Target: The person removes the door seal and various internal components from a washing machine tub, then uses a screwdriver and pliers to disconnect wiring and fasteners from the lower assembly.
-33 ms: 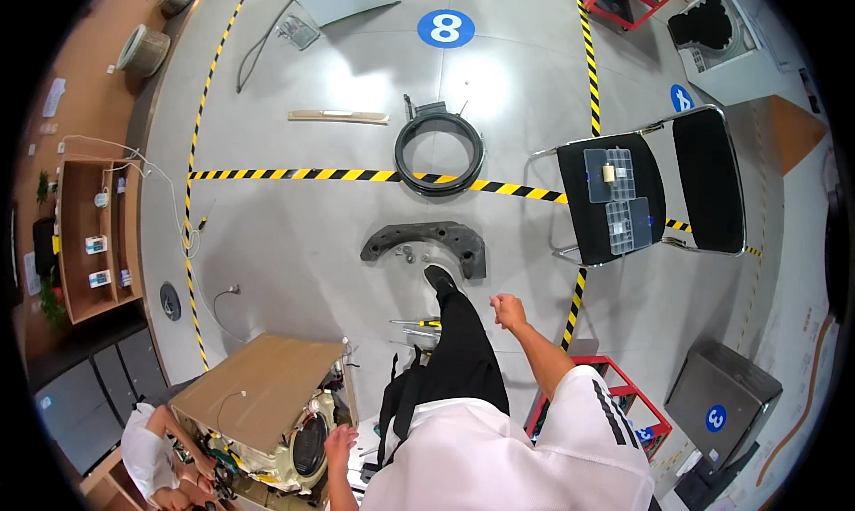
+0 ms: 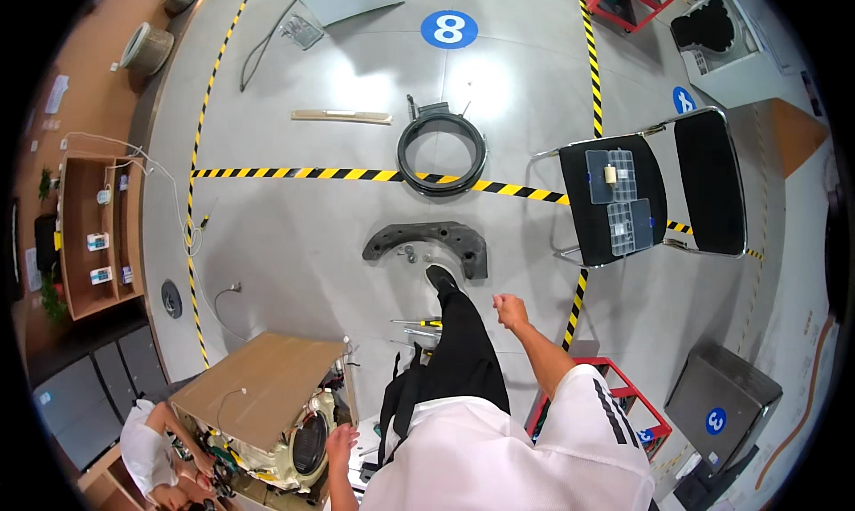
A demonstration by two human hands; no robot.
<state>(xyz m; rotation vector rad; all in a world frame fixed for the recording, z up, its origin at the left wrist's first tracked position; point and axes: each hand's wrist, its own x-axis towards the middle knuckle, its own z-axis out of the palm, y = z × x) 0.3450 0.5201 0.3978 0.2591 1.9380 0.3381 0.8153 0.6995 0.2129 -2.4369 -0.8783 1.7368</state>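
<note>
My right hand [image 2: 509,312] is held out over the floor with its fingers curled into a loose fist and nothing visible in it. My left hand [image 2: 341,442] hangs beside an opened washing machine [image 2: 307,444], its fingers loosely bent, apart and holding nothing. A brown panel [image 2: 258,391] covers the machine's top. In front of my shoe lies a dark curved counterweight block [image 2: 427,235] with small metal parts [image 2: 410,254] by its inner edge. Beyond it a black rubber ring, like a door seal [image 2: 403,159], lies on the floor. Screwdrivers [image 2: 417,323] lie near my leg.
A black chair [image 2: 655,186] at the right carries open compartment boxes [image 2: 621,226]. A red cart [image 2: 614,369] stands beside my right arm. Another person [image 2: 151,444] works at the machine's left. A white cable [image 2: 189,235] runs over the floor, with striped tape [image 2: 303,174].
</note>
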